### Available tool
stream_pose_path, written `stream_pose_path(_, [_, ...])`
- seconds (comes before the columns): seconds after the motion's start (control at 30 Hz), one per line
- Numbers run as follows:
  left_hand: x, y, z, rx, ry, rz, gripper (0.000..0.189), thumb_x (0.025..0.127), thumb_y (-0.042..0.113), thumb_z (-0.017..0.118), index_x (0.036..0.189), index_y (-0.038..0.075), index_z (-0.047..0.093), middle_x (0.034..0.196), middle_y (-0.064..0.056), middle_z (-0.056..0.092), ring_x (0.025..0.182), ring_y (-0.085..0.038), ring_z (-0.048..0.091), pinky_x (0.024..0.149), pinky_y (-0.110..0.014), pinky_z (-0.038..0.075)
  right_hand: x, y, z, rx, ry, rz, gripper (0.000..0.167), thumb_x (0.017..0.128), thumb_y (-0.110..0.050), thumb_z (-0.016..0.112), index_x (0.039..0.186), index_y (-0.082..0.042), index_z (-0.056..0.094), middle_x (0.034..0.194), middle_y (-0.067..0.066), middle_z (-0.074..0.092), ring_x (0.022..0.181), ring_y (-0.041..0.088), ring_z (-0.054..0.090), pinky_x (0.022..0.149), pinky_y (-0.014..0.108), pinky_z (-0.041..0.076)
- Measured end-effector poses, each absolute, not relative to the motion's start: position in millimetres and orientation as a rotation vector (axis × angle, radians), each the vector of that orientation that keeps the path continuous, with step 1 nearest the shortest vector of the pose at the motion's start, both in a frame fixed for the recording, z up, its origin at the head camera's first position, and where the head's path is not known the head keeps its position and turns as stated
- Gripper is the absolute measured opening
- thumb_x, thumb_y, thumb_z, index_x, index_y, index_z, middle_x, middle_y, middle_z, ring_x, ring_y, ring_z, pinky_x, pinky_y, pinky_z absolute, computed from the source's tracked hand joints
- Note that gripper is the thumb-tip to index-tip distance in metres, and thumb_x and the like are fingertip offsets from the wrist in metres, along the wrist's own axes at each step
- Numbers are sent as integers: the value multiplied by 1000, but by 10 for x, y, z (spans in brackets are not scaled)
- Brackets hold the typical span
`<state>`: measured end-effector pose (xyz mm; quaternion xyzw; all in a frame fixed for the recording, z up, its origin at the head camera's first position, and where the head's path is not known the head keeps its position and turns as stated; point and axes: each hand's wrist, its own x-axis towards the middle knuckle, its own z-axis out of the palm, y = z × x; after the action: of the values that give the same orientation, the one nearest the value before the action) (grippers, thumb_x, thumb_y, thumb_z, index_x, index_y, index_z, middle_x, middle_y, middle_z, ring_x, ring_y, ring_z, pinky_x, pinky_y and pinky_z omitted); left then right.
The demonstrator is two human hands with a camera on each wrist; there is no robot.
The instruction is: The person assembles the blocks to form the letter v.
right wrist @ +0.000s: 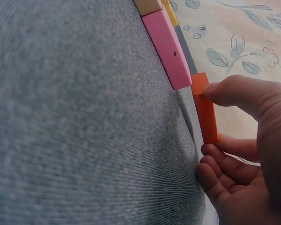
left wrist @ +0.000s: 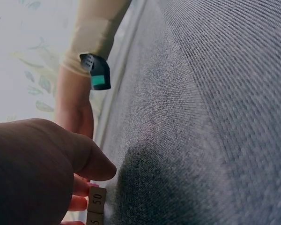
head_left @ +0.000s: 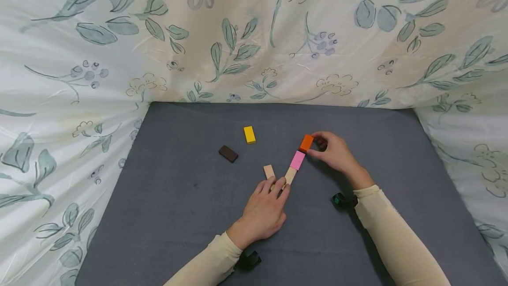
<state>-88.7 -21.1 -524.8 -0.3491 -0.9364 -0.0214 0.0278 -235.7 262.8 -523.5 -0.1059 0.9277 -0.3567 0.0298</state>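
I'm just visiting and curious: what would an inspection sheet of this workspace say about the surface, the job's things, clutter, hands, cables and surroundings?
Surface: dark gray cloth.
Job's things: orange block just beyond the pink block; whether they touch is unclear. Pale blocks lie partly hidden under fingers.
Clutter: yellow block and dark brown block lie apart, untouched.
Hands: right hand pinches the orange block; left hand rests its fingers on the pale blocks. Each wrist wears a small black device.
Cables: nothing seen.
Surroundings: pale curtain with leaves and flowers, behind and at both sides.
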Motion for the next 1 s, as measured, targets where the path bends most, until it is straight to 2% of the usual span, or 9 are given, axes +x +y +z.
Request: stream_pose_path(1.0, [-898,-214,-5291,-1082,-2849,-90,58,100,31,67,154,12,59,159,-9,47,143,-29,44,118,-46,37,-2338,2585,-5269,-370,2881,-1059,57,93,-24,88,138,3,66,122,22,66,105,38,61,94,58,51])
